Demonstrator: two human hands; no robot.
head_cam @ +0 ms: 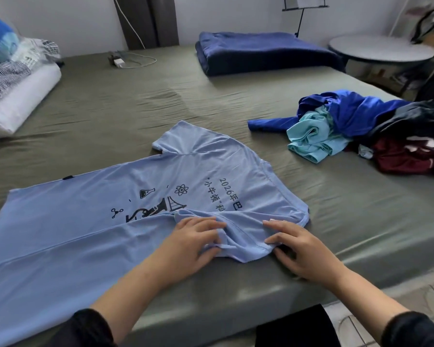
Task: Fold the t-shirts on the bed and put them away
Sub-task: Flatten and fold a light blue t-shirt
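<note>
Light-blue printed t-shirt (90, 221) spread flat; unfolded t-shirts (361, 128) heaped right.

The bed (236, 101), covered in a wrinkled olive-green sheet, carried a light-blue printed t-shirt (98, 209) spread flat near its front edge. A heap of unfolded t-shirts (361, 128) lay toward the right side. A folded navy blanket (263, 52) sat at the far end, a white charger with cable (120, 62) beside it, and pillows (15, 96) lay at left.
</note>
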